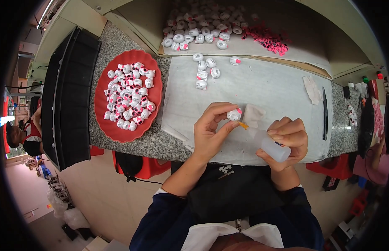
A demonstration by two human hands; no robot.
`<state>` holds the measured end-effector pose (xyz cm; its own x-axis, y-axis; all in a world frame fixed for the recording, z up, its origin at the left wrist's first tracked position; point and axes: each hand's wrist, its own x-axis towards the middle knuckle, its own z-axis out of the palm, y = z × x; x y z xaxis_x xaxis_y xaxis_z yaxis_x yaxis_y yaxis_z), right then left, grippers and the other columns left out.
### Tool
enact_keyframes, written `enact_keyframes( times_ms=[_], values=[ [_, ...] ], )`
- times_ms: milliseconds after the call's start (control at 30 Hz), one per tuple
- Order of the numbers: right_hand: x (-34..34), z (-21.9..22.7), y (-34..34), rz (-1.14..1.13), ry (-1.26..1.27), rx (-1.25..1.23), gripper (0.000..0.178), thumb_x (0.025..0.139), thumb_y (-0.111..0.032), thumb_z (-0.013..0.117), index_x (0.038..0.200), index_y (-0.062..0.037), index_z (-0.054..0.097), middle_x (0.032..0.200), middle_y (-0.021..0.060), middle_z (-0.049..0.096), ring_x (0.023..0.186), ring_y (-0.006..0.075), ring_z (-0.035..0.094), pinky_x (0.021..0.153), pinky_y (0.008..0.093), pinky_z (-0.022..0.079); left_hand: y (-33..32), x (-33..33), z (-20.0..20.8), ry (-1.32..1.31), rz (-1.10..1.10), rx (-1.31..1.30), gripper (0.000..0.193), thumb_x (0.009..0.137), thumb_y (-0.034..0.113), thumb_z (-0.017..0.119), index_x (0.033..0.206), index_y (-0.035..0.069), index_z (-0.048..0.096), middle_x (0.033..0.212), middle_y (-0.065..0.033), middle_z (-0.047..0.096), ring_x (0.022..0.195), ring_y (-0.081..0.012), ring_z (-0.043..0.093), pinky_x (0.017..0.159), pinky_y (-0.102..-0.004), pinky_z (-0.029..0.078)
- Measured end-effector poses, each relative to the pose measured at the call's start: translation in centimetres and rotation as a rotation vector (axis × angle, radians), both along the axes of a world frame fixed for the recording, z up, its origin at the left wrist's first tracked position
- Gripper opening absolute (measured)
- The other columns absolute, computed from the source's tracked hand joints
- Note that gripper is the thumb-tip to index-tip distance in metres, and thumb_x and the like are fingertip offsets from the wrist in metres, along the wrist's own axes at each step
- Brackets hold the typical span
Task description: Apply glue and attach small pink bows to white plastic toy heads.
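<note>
Between the thumb and fingers of my left hand (212,127) is a small white cat-head figure (233,114) with a pink bow. My right hand (289,141) is wrapped round a translucent squeeze bottle (274,149), tilted so that its thin orange-yellow tip (243,125) points at the figure's lower edge. Whether the tip touches the figure I cannot tell. Behind the bottle lies a folded whitish cloth (254,113) on the white paper sheet (282,90). Several white pieces (202,65) lie loose farther back on the sheet, some showing pink.
At left, a red scalloped tray (101,100) holds many white and pink pieces beside a black rack (77,100). A shelf at the back carries piled white heads (194,31) and pink bows (269,39). A crumpled tissue (312,90) and a black pen-like tool (325,113) lie right.
</note>
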<state>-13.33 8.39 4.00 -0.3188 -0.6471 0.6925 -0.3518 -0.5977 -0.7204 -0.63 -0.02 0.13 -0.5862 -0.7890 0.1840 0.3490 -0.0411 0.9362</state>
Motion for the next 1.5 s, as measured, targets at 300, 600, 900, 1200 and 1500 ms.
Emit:
enact_keyframes(
  times_ms=[300,600,900,1200,1500],
  values=[
    [-1.6,0.6,0.2,-0.026,-0.116,0.005,0.037,0.053,0.002,0.071,0.082,-0.0022,0.049,0.081,0.0097,0.046,0.058,0.0113,0.046,0.052,0.0219,0.038,0.0,-0.1,0.0,0.039,0.048,-0.004,0.032,0.068,-0.010,0.055,0.098,-0.003,0.046,0.101,-0.0135,0.048,0.091,-0.0169,0.049,0.079,-0.0262,0.040],
    [-8.9,1.8,-4.6,0.031,-0.252,0.633,0.021,0.070,0.001,0.052,0.086,-0.0030,0.040,0.084,0.0058,0.045,0.074,0.0152,0.052,0.055,0.0239,0.046,-0.2,0.2,0.8,0.134,0.066,0.189,0.031,0.070,-0.007,0.056,0.099,-0.002,0.046,0.099,-0.0103,0.050,0.087,-0.0135,0.050,0.074,-0.0231,0.043],
    [-11.5,-2.4,-15.3,-0.364,0.856,0.652,0.032,0.063,-0.003,0.057,0.095,-0.0102,0.055,0.084,0.0138,0.055,0.079,0.0311,0.052,0.071,0.0359,0.042,0.2,0.2,0.4,0.088,0.089,0.163,0.031,0.071,-0.007,0.055,0.100,-0.001,0.045,0.098,-0.0111,0.052,0.086,-0.0136,0.051,0.077,-0.0236,0.041],
    [-8.2,0.7,-9.7,-0.047,0.220,0.582,0.009,0.071,-0.005,0.057,0.076,0.0000,0.051,0.070,0.0047,0.054,0.065,0.0116,0.051,0.060,0.0233,0.040,0.0,0.4,0.9,0.104,0.095,0.207,0.034,0.070,-0.007,0.055,0.102,-0.001,0.044,0.098,-0.0117,0.052,0.087,-0.0144,0.051,0.078,-0.0270,0.043],
    [-1.3,0.1,-1.3,0.194,-0.404,0.632,0.009,0.066,0.001,0.061,0.071,0.0005,0.053,0.071,0.0076,0.054,0.064,0.0119,0.052,0.057,0.0220,0.042,0.2,0.0,0.1,0.047,0.054,0.106,0.033,0.070,-0.010,0.053,0.101,-0.003,0.047,0.100,-0.0121,0.050,0.088,-0.0154,0.052,0.074,-0.0249,0.046]
  ],
)
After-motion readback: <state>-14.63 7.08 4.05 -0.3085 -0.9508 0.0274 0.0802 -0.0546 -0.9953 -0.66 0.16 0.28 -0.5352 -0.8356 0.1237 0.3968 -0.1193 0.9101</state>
